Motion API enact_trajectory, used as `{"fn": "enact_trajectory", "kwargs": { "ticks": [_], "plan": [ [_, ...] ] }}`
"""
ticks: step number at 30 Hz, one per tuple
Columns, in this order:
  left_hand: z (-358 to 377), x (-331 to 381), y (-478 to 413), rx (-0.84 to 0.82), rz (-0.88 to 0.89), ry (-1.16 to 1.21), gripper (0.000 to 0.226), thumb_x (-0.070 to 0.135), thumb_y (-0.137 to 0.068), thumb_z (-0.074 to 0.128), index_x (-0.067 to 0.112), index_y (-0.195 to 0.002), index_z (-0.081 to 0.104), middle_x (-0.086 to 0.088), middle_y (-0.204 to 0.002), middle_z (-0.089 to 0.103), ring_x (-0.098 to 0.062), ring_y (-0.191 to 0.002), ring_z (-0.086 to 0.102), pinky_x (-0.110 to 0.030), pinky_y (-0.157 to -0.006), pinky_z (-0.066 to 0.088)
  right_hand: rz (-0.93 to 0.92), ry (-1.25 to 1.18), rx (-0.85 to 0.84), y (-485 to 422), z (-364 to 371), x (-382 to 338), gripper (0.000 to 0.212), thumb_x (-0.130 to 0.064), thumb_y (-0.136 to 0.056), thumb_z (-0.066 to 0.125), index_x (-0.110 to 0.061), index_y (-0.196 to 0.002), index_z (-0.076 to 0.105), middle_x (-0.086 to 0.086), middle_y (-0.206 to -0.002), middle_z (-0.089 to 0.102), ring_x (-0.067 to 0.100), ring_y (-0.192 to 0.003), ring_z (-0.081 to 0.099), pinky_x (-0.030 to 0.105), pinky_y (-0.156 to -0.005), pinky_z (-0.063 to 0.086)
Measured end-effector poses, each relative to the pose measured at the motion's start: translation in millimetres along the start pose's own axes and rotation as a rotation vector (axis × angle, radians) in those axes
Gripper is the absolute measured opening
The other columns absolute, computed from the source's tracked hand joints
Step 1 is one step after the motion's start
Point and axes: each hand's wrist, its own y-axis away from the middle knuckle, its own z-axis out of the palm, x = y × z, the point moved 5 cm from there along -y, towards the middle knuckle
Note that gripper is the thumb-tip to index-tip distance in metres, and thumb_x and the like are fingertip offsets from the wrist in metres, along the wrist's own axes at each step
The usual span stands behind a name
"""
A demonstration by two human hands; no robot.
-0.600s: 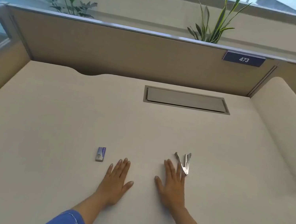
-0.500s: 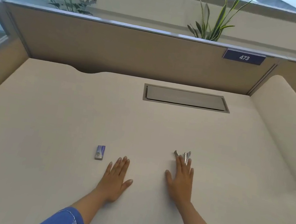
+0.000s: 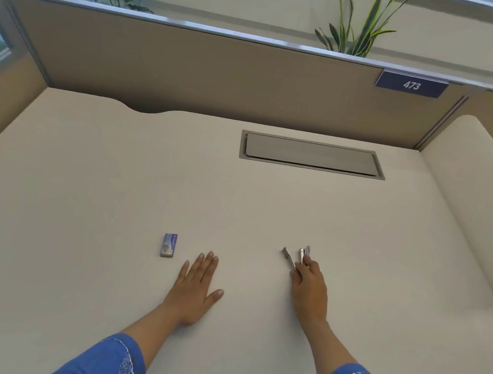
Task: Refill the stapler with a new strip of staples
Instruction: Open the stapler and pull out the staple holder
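Pick-up step: right grip (image 3: 308, 287) clasped the stapler (image 3: 302, 255), left grip (image 3: 197, 285) lay released on the table (image 3: 235, 210); next, probably, the staple box (image 3: 168, 245).

**Left hand flat, right hand on the stapler**

Your left hand (image 3: 196, 288) lies palm down on the desk (image 3: 78, 193), 4 fingers straight and close together pointing away from you, thumb splayed out to the right. It holds nothing. Your right hand (image 3: 308, 289) is back-up, reached further forward than the left, with its fingers (image 3: 301, 270) curled over the near end of the stapler (image 3: 300, 257); the thumb is hidden. The 2 hands are well apart. Both forearms are bare and run in from the bottom edge, angling slightly inward. Blue patterned sleeves (image 3: 110, 365) cover both arms near the elbows.
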Motion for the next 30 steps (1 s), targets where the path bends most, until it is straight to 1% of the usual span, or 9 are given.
{"fn": "enact_trajectory", "kwargs": {
  "ticks": [3, 6, 11, 13, 16, 18, 22, 26, 30],
  "plan": [
    [1.0, -0.5, -1.1, 0.005, 0.003, 0.003, 0.074, 0.052, -0.099, 0.023, 0.014, -0.150, -0.017, 0.000, -0.159, -0.023, -0.018, -0.147, -0.022, -0.038, -0.117, -0.016, -0.026, -0.018, -0.006, 0.5, -2.4, -3.4, 0.018, -0.002, -0.096, 0.053, 0.002, -0.102, 0.069, 0.008, -0.124, 0.061, 0.031, -0.108, 0.057, 0.032, -0.080, 0.044],
    [1.1, -0.7, -1.8, 0.002, 0.001, 0.013, 0.075, 0.052, -0.099, 0.023, 0.014, -0.150, -0.017, 0.000, -0.159, -0.024, -0.018, -0.147, -0.022, -0.038, -0.117, -0.017, -0.065, -0.029, -0.006, 5.8, -4.0, -7.0, 0.022, 0.000, -0.097, 0.049, 0.002, -0.107, 0.069, 0.007, -0.115, 0.062, 0.029, -0.102, 0.057, 0.031, -0.080, 0.044],
    [-0.8, 0.2, -0.5, -0.002, -0.004, 0.041, 0.074, 0.051, -0.099, 0.026, 0.016, -0.151, -0.013, -0.001, -0.160, -0.020, -0.018, -0.147, -0.020, -0.039, -0.117, -0.016, -0.024, -0.245, 0.083, 21.5, -4.1, -18.8, 0.020, -0.001, -0.096, 0.055, 0.001, -0.110, 0.069, 0.007, -0.117, 0.062, 0.017, -0.091, 0.059, 0.026, -0.081, 0.046],
    [-2.4, 0.8, -2.4, -0.026, -0.016, 0.055, 0.075, 0.052, -0.099, 0.027, 0.016, -0.152, -0.012, -0.001, -0.161, -0.018, -0.018, -0.148, -0.019, -0.040, -0.117, -0.015, -0.002, -0.322, 0.121, 25.9, -4.6, -25.2, 0.020, -0.003, -0.096, 0.058, 0.001, -0.112, 0.068, 0.008, -0.118, 0.062, 0.018, -0.092, 0.060, 0.027, -0.083, 0.049],
    [-7.2, 0.9, -6.4, -0.086, -0.035, 0.079, 0.078, 0.053, -0.097, 0.033, 0.019, -0.153, -0.010, -0.002, -0.162, -0.016, -0.018, -0.148, -0.017, -0.041, -0.118, -0.012, -0.001, -0.418, 0.174, 33.0, -10.1, -37.1, 0.019, -0.005, -0.094, 0.062, -0.003, -0.111, 0.070, 0.006, -0.114, 0.064, 0.017, -0.088, 0.061, 0.008, -0.077, 0.045],
    [-13.5, 1.9, -8.9, -0.129, -0.044, 0.100, 0.080, 0.054, -0.096, 0.037, 0.020, -0.153, -0.008, -0.003, -0.162, -0.014, -0.020, -0.149, -0.014, -0.042, -0.119, -0.009, 0.009, -0.497, 0.179, 36.7, -15.2, -45.9, 0.016, -0.005, -0.092, 0.064, -0.009, -0.106, 0.072, 0.002, -0.105, 0.067, 0.011, -0.082, 0.062, 0.004, -0.071, 0.044],
    [-35.1, 9.0, -11.7, -0.115, -0.078, 0.204, 0.070, 0.052, -0.097, 0.039, 0.019, -0.153, 0.013, -0.006, -0.162, 0.009, -0.022, -0.150, 0.004, -0.042, -0.122, 0.003, 0.107, -0.690, 0.119, 43.5, -24.5, -61.2, 0.011, -0.014, -0.090, 0.066, -0.022, -0.092, 0.073, -0.002, -0.084, 0.071, 0.013, -0.074, 0.064, 0.013, -0.064, 0.048],
    [-60.3, 25.5, -5.1, -0.004, -0.064, 0.450, 0.055, 0.051, -0.098, 0.037, 0.022, -0.145, 0.038, -0.001, -0.154, 0.036, -0.019, -0.145, 0.022, -0.034, -0.117, 0.018, 0.144, -0.859, 0.043, 52.1, -34.9, -79.0, 0.010, -0.020, -0.093, 0.066, -0.020, -0.096, 0.076, -0.009, -0.089, 0.078, 0.009, -0.083, 0.074, 0.014, -0.071, 0.054],
    [-82.5, 59.7, 10.0, 0.078, 0.038, 0.578, 0.050, 0.064, -0.094, 0.025, 0.044, -0.136, 0.044, 0.014, -0.142, 0.050, -0.007, -0.131, 0.043, -0.030, -0.106, 0.034, 0.166, -1.082, -0.029, 64.9, -37.9, -96.1, 0.016, -0.016, -0.097, 0.060, -0.015, -0.098, 0.077, 0.002, -0.096, 0.078, 0.018, -0.092, 0.075, 0.018, -0.077, 0.058]
  ]
}}
